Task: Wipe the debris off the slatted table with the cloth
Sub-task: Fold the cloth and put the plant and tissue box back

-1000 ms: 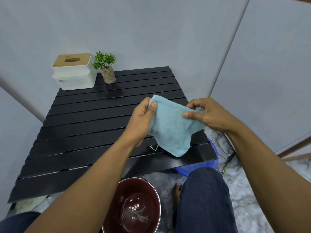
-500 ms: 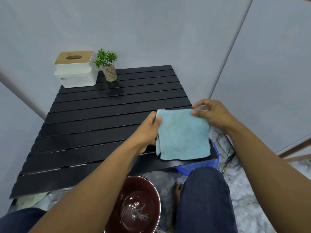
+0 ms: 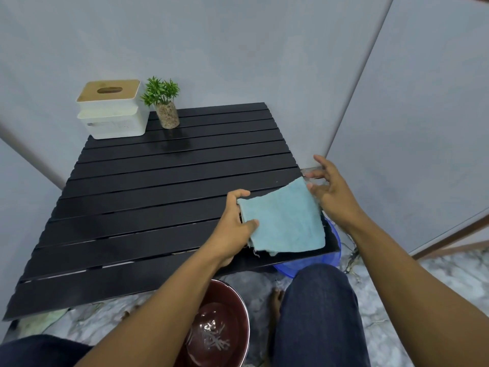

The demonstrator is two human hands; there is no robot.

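We see the light blue cloth [image 3: 284, 223] folded over the near right corner of the black slatted bench [image 3: 148, 207]. Our left hand [image 3: 232, 229] pinches its left edge, thumb on top, the other fingers hidden beneath. Our right hand [image 3: 334, 197] hovers just beside its right edge, fingers spread and motion-blurred. We cannot make out any debris on the dark slats. A blue basin [image 3: 334, 250] shows only partly under the bench.
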